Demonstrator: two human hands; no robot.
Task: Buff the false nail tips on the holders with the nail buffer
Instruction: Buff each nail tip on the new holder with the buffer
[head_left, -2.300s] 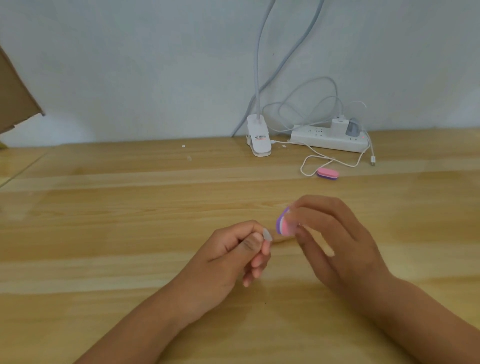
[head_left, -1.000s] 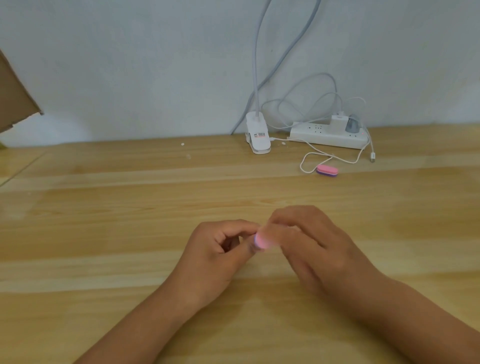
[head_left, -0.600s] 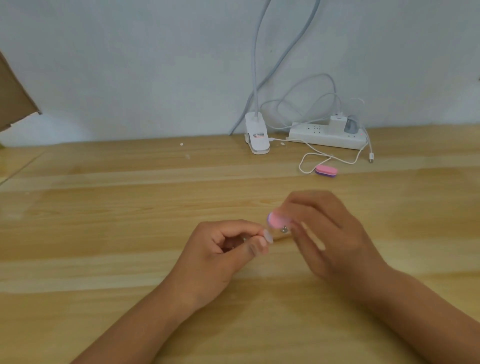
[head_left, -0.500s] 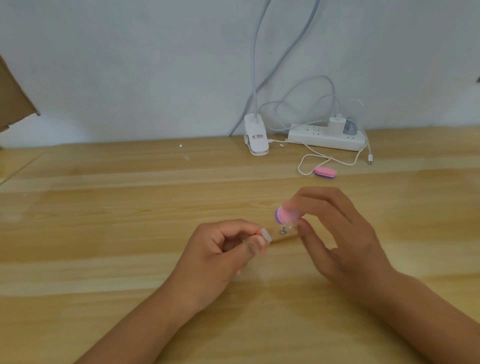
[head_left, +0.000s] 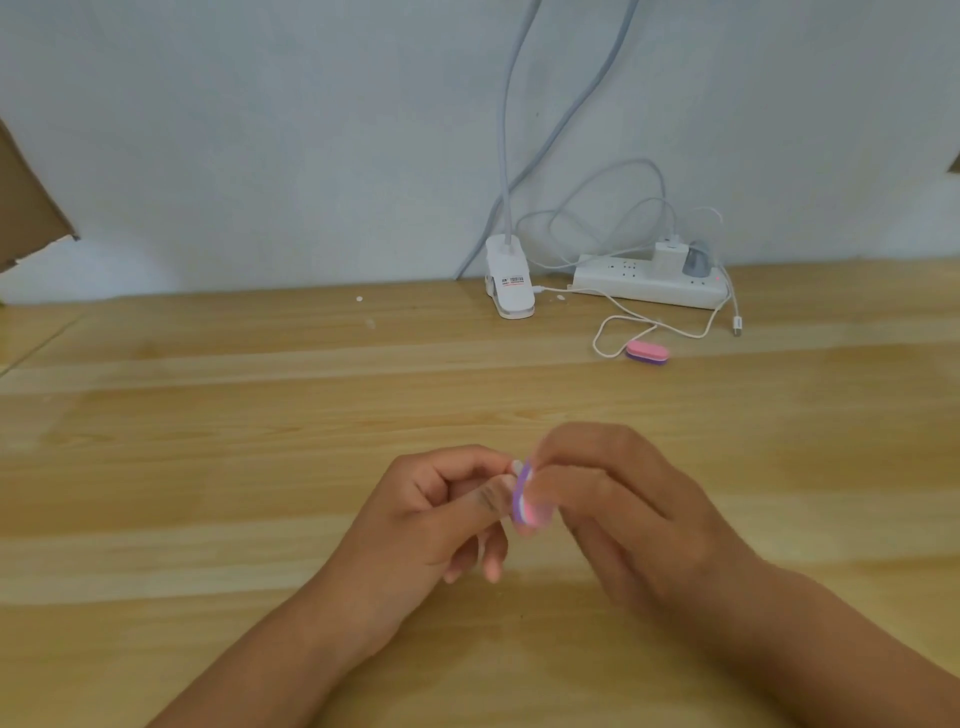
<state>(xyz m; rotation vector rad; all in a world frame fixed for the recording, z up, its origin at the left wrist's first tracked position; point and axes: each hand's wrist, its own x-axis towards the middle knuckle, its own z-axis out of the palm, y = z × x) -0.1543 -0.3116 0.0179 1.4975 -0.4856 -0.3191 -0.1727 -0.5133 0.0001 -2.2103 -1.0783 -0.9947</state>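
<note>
Head view, lower centre of the frame: the false nail tip (head_left: 516, 466) is pinched between the curled thumb and forefinger of the left hand (head_left: 415, 519); its holder is hidden. The nail buffer (head_left: 527, 501) is gripped by the curled right hand (head_left: 623, 514) and set against the tip. If excessive pressure is applied, the tip may be dislodged.

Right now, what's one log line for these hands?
left hand: pinches nail tip | right hand: holds nail buffer at tip | spare buffer: on table
</note>
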